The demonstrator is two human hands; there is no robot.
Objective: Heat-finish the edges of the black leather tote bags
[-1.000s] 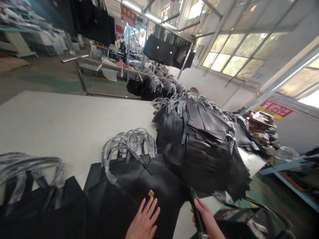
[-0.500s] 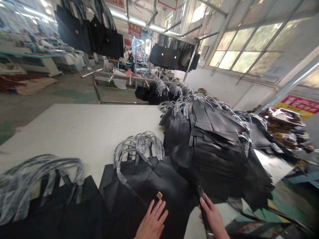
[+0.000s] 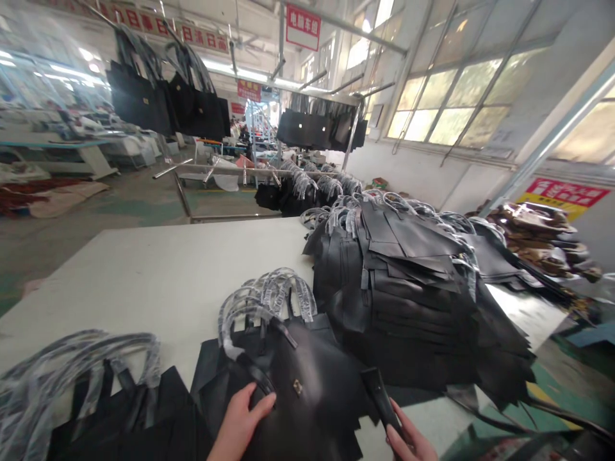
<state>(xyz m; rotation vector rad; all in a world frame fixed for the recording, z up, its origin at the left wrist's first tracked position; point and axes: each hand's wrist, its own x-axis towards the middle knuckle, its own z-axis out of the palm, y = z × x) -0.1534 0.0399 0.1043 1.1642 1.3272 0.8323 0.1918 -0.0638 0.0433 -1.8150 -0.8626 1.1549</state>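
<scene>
White tabletop (image 3: 158,275) | bright windows (image 3: 444,96) | left hand (image 3: 240,419) pinching handle (image 3: 250,366) | right hand (image 3: 408,435) gripping black object (image 3: 383,398)

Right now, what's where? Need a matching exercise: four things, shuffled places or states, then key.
1. left hand
2. right hand
3. small metal fitting
4. tall black pile

A. gripping a long black object
B. heaped on the table, picture right
C. at the lower end of a wrapped handle
D. on the front black panel

Pairs: 1-C, 2-A, 3-D, 4-B
</scene>
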